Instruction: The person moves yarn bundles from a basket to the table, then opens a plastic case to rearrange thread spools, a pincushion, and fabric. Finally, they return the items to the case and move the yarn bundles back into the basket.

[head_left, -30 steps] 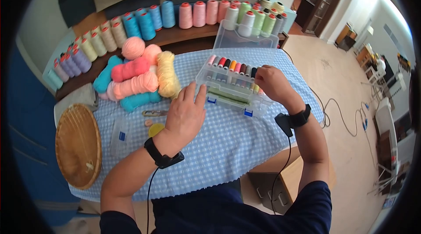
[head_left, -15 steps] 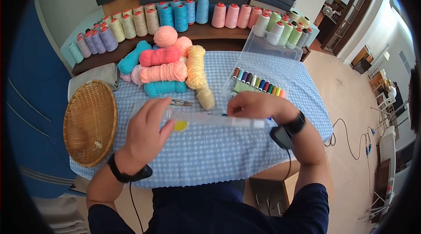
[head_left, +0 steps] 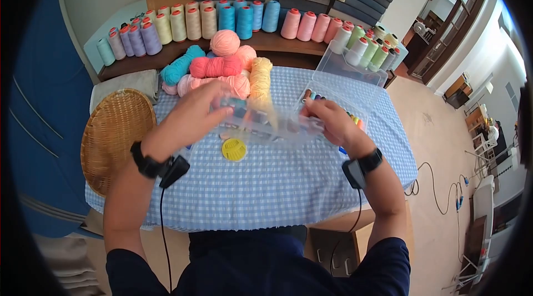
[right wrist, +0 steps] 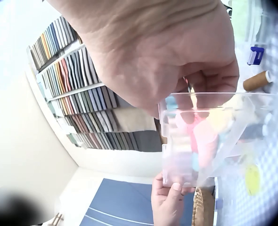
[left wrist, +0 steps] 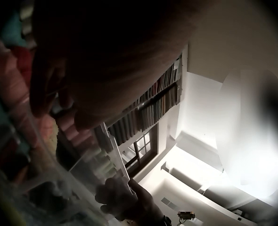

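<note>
A clear plastic tray point(head_left: 261, 124), blurred by motion, is held up between both hands above the checked tablecloth. My left hand point(head_left: 191, 115) grips its left end, with the thumb on the near side. At the other end, my right hand point(head_left: 333, 121) pinches the tray's edge. Yarn colours show through the tray's see-through wall in the right wrist view. Behind the right hand stands an open clear sewing box point(head_left: 355, 93) with small thread spools point(head_left: 357, 121) inside, partly hidden by that hand. Close below the tray lies a yellow disc point(head_left: 234, 150).
Skeins and balls of yarn point(head_left: 216, 66) are piled behind the tray. To the left lie a wicker basket point(head_left: 91, 149) and a folded grey cloth point(head_left: 126, 85). Large thread cones point(head_left: 244, 22) line the back shelf. In the right wrist view, a brown spool point(right wrist: 257, 81) is near the box.
Both hands have moved the tray leftward, off the sewing box. My left hand now grips its end. Seen nearly edge-on half a second ago, the tray now shows more of its face.
</note>
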A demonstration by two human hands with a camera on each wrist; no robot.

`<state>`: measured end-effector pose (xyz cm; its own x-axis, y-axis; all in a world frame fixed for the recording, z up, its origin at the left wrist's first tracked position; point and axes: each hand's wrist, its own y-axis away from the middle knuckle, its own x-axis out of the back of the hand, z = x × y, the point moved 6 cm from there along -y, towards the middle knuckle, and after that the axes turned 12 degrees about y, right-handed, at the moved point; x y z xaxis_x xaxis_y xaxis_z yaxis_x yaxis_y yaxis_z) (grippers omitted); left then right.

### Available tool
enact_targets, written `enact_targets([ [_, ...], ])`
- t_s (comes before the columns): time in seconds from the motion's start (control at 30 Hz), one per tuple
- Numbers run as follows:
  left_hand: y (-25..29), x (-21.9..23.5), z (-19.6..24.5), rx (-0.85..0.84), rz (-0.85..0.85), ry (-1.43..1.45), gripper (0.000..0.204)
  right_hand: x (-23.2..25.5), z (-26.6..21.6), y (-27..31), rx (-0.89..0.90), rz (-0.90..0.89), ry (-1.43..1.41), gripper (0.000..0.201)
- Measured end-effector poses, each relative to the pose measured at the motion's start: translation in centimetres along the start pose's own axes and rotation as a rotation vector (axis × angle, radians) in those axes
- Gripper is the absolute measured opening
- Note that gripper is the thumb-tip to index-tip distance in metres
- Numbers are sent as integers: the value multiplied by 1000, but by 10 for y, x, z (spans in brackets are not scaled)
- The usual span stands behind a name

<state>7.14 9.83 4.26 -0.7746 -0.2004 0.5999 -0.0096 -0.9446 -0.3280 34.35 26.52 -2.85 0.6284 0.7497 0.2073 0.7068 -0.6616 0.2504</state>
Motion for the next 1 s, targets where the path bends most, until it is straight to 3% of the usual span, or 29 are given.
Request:
enact_targets([
  [0.07, 34, -12, 14, -53, 6, 12, 39, -3, 1, 31, 274, -22, 294, 47],
  [0.1, 55, -19, 25, -124, -28, -82, 37, -12, 2, 48, 328, -101, 293, 46],
  [0.13, 77, -29, 33, -195, -68, -176, 34, -18, 11, 61, 370, -192, 236, 27],
  [0.2, 118, -46, 41, -414, -106, -215, 27, -40, 14, 90, 564, -222, 437, 12],
  [0.23, 132, -54, 37, -410, -113, -211, 27, -49, 16, 101, 557, -222, 430, 12],
  [0.3, 157, -77, 28, -428, -304, -180, 28, -74, 17, 121, 663, -235, 665, 12],
  [0.4, 173, -79, 20, -391, -311, -195, 29, -90, 33, 125, 715, -237, 749, 14],
  [0.53, 192, -83, 29, -440, -271, -106, 29, -89, 20, 128, 754, -193, 720, 14],
  [0.63, 195, -87, 9, -448, -303, -121, 27, -94, 26, 125, 794, -274, 725, 14],
  [0.7, 184, -78, -13, -345, -284, -219, 24, -91, 31, 115, 791, -170, 786, 13],
  [0.77, 174, -77, -12, -365, -231, -239, 22, -80, 28, 109, 746, -118, 751, 12],
  [0.93, 169, -70, -19, -268, -136, -305, 19, 6, 10, 100, 591, 558, 1057, 13],
  [1.0, 167, -67, -14, -262, -129, -292, 19, 54, 23, 93, 435, 685, 1186, 13],
])
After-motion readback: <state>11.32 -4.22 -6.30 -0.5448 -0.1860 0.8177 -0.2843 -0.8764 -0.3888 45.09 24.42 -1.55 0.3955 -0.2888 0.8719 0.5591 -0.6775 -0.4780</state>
